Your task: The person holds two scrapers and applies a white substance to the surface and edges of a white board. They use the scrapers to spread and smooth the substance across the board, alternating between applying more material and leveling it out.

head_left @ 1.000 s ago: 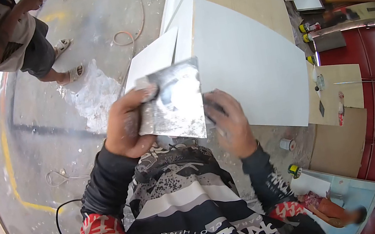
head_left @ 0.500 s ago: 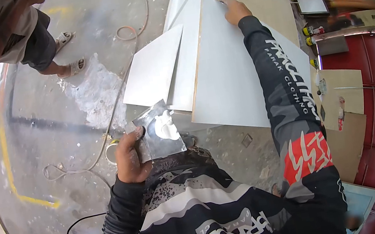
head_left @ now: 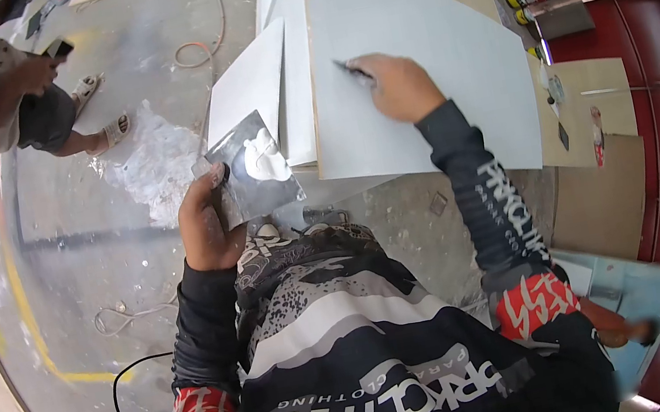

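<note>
White paste [head_left: 263,154] on metal plate [head_left: 262,198], toward its right side. Left hand [head_left: 208,227] grips plate by left edge, thumb on top. Right hand [head_left: 402,87] clasps dark tool [head_left: 359,72] over white board [head_left: 413,24]; contact unclear. Smaller panel [head_left: 248,79] left of board. Second person [head_left: 41,120] holds phone [head_left: 60,49].

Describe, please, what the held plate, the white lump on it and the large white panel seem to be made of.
Plate: probably metal, smooth and scuffed, judging by its grey, shiny face. White lump: likely a thick, smooth paste, given its soft, rounded outline. Large white panel: possibly coated board, fairly matte, with tan showing along one side.
</note>
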Available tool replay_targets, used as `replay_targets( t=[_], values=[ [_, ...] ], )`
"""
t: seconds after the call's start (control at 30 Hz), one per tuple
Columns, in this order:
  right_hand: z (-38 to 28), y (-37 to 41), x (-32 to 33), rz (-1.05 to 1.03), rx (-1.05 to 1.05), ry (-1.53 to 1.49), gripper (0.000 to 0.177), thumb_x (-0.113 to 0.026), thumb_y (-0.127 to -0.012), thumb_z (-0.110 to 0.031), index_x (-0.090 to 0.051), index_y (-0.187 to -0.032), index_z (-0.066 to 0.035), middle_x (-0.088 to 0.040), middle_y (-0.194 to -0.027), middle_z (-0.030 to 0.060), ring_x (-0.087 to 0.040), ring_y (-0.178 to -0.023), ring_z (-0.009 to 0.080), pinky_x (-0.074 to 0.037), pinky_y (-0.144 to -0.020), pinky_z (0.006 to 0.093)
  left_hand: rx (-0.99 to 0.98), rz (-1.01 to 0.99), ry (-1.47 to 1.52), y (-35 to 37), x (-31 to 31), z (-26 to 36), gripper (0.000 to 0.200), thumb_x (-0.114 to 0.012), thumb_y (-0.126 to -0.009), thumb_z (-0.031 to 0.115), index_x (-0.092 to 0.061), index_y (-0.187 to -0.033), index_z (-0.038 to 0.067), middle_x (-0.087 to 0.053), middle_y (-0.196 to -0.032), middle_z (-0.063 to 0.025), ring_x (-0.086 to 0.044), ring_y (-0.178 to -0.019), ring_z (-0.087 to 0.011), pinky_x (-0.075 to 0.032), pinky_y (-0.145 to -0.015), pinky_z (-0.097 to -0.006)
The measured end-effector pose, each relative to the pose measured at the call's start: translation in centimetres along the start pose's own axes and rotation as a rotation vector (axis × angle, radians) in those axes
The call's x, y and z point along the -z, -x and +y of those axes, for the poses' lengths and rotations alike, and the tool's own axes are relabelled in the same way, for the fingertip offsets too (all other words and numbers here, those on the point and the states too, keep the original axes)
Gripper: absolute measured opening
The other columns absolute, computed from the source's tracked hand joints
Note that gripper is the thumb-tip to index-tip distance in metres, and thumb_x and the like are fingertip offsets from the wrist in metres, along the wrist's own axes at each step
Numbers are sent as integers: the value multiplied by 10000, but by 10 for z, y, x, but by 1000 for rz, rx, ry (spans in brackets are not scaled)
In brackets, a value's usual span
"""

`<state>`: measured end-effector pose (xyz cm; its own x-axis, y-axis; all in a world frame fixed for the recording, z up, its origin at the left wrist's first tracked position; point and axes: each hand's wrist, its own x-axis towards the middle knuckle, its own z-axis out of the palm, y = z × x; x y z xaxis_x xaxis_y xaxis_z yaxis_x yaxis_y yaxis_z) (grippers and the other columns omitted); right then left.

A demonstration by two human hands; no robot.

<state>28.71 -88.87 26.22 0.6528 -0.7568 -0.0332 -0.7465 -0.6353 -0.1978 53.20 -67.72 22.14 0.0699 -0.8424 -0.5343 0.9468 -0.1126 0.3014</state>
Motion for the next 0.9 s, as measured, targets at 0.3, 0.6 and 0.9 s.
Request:
replay_targets(
  t=[0.3, 0.6, 0.9],
  values=[
    [-85, 137, -3, 159, -13, -205, 223, -566, -789, -23, -645, -998, -25, -660, -1038, 130, -620, -956, 307, -454, -847, 437, 103, -81, -51, -16, -20, -16, 252, -498, -921, 165, -568, -1102, 4, -646, -1038, -96, -641, -952, -222, -515, -870, -381],
    [-93, 157, 33, 169, 17, -159, 368, -604, -762, -2, -657, -1120, -71, -633, -1194, 80, -577, -1116, 256, -428, -933, 413, 183, -183, -278, -29, -31, -4, 259, -524, -920, 170, -567, -1094, -17, -656, -963, -101, -670, -832, -196, -556, -754, -350],
    [-86, 88, 73, 127, 588, 12, 297, -577, -795, -92, -676, -1074, -123, -635, -1178, 34, -573, -1104, 236, -422, -959, 422, 289, -308, -594, -47, -57, 29, 198, -568, -912, 131, -595, -1034, -23, -652, -945, -78, -657, -801, -146, -542, -715, -283]
  ],
)
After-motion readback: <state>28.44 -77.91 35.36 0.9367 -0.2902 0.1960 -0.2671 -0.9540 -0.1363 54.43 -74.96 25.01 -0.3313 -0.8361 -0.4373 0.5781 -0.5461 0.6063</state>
